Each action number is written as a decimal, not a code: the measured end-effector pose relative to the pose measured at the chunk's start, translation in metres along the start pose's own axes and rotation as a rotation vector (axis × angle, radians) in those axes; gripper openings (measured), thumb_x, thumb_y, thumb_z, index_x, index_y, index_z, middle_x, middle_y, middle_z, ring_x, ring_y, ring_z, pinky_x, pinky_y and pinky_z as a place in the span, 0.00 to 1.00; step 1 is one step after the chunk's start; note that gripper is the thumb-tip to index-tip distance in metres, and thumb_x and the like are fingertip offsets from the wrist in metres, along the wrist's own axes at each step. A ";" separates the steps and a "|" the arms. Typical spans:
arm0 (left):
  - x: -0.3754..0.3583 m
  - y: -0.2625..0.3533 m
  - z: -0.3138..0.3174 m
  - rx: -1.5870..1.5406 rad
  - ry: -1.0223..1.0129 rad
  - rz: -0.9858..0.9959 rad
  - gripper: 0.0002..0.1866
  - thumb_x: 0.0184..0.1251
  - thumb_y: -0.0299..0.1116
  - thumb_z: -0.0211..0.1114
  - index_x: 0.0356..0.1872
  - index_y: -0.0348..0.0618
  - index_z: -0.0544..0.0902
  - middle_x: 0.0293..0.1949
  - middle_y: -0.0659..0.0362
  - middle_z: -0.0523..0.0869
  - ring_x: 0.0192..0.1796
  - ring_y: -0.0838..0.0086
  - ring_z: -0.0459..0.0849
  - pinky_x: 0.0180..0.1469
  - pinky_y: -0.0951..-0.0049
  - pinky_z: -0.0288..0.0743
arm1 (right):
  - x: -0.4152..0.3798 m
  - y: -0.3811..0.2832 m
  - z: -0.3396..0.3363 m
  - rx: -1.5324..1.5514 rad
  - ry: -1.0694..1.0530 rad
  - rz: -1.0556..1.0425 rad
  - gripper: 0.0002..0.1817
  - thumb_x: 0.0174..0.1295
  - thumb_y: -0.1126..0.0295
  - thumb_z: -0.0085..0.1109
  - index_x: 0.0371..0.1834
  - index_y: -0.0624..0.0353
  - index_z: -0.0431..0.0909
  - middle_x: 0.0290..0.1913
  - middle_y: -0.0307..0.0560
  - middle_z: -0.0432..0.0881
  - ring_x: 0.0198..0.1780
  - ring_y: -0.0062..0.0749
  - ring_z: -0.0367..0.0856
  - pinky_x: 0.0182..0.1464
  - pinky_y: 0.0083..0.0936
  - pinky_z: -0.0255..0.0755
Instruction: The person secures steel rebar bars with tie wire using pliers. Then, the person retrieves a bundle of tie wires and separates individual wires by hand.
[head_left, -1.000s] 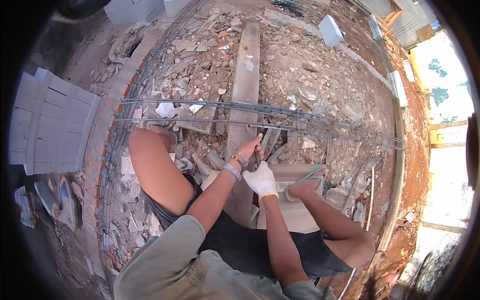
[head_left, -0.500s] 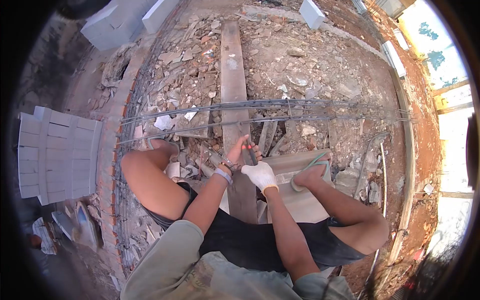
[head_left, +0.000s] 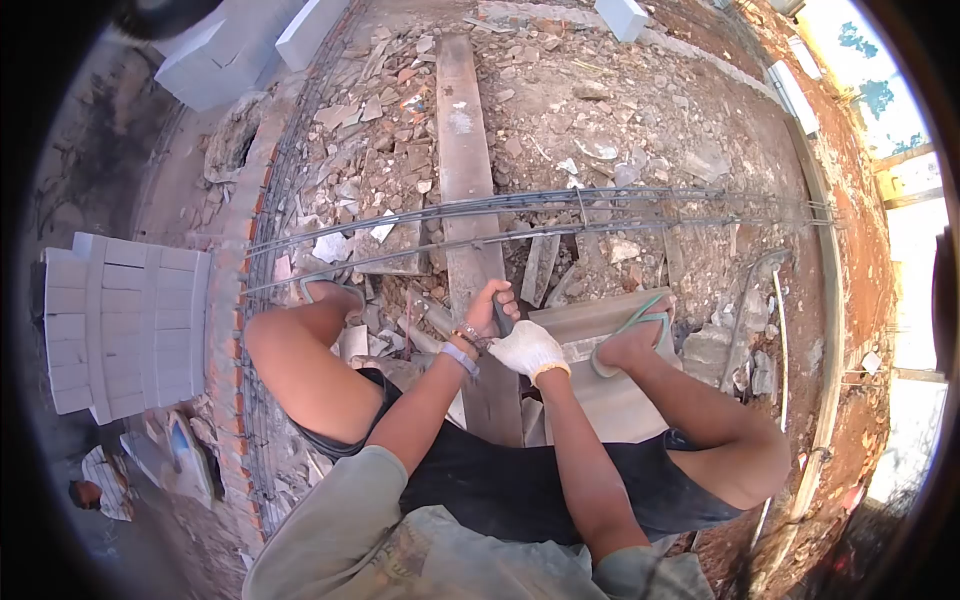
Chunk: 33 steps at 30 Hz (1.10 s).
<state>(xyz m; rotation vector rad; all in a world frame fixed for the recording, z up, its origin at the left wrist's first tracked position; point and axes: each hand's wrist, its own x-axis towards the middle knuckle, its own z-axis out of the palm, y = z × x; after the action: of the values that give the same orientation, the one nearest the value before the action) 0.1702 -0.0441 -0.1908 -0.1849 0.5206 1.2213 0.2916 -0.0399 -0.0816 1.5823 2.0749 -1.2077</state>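
Note:
My left hand (head_left: 489, 311), bare with bracelets at the wrist, is closed around a dark bar-like handle (head_left: 502, 319) above a wooden plank. My right hand (head_left: 529, 352), in a white knit glove, is closed at the near end of the same handle, close against the left hand. The fingers hide much of the handle, so its exact kind does not show. Just beyond the hands, a thin steel rod (head_left: 400, 252) crosses the plank (head_left: 468, 150). A bundle of steel rebar (head_left: 520, 201) lies farther out, also across the plank.
Broken rubble (head_left: 400, 130) covers the ground around the plank. Stacked grey blocks (head_left: 130, 325) stand at the left beside a brick edge. Another person (head_left: 105, 483) is at the lower left. A long timber (head_left: 828, 340) runs along the right side.
My left fingers, loosely spread around the handle before, are now wrapped tightly about it. Both hands shift slightly, and the camera view has moved a little.

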 end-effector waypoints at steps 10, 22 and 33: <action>-0.041 0.017 0.053 -0.491 -0.495 -0.080 0.09 0.66 0.39 0.59 0.35 0.49 0.68 0.26 0.70 0.72 0.32 0.81 0.76 0.52 0.71 0.68 | -0.014 -0.033 0.005 2.082 -1.186 -0.047 0.28 0.64 0.50 0.61 0.56 0.63 0.75 0.46 0.55 0.85 0.46 0.47 0.87 0.46 0.44 0.83; -0.058 0.078 -0.007 0.798 0.229 -0.236 0.30 0.80 0.54 0.45 0.65 0.37 0.71 0.58 0.47 0.82 0.59 0.59 0.83 0.61 0.60 0.77 | 0.021 -0.005 0.021 0.344 0.186 0.147 0.27 0.49 0.61 0.67 0.51 0.66 0.75 0.43 0.65 0.85 0.48 0.57 0.86 0.51 0.45 0.78; -0.009 0.042 0.059 1.596 0.807 -0.038 0.23 0.62 0.52 0.69 0.43 0.40 0.86 0.32 0.57 0.87 0.28 0.70 0.85 0.37 0.66 0.79 | 0.007 -0.022 0.036 0.339 0.316 0.097 0.31 0.53 0.59 0.69 0.55 0.66 0.70 0.44 0.63 0.84 0.44 0.55 0.86 0.47 0.45 0.79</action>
<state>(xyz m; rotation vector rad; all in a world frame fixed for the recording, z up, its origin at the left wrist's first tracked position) 0.1452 -0.0132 -0.1298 0.7051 2.0029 0.3505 0.2594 -0.0633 -0.0985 2.1233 2.0179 -1.4091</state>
